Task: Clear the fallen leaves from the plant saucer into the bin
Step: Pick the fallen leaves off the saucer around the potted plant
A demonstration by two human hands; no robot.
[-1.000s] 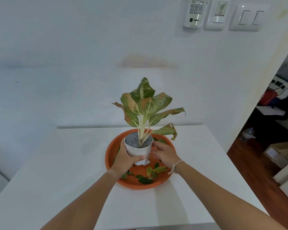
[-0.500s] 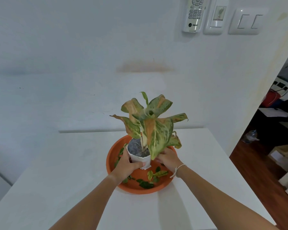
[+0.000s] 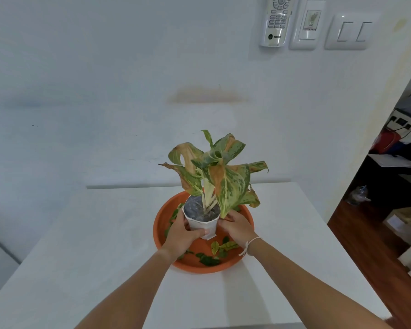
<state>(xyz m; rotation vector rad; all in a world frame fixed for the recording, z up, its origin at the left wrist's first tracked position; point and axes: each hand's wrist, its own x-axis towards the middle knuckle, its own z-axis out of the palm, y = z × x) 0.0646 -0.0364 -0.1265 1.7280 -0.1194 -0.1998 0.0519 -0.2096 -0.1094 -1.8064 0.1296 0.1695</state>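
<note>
Both hands grip a small white pot (image 3: 203, 225): left hand (image 3: 180, 236) and right hand (image 3: 236, 227) fingers wrap its sides. It is over an orange saucer (image 3: 160, 224) holding fallen leaves (image 3: 220, 249), near the desk's (image 3: 93, 245) far edge.

This looks like a room in a home. A white surface (image 3: 105, 233) stands against a plain white wall (image 3: 105, 67) that carries a remote control (image 3: 276, 20) in a holder, a small control panel (image 3: 309, 23) and a double light switch (image 3: 351, 30). On the right, a doorway opens onto a wooden floor (image 3: 365, 245) with boxes (image 3: 406, 222) and household clutter.
</note>
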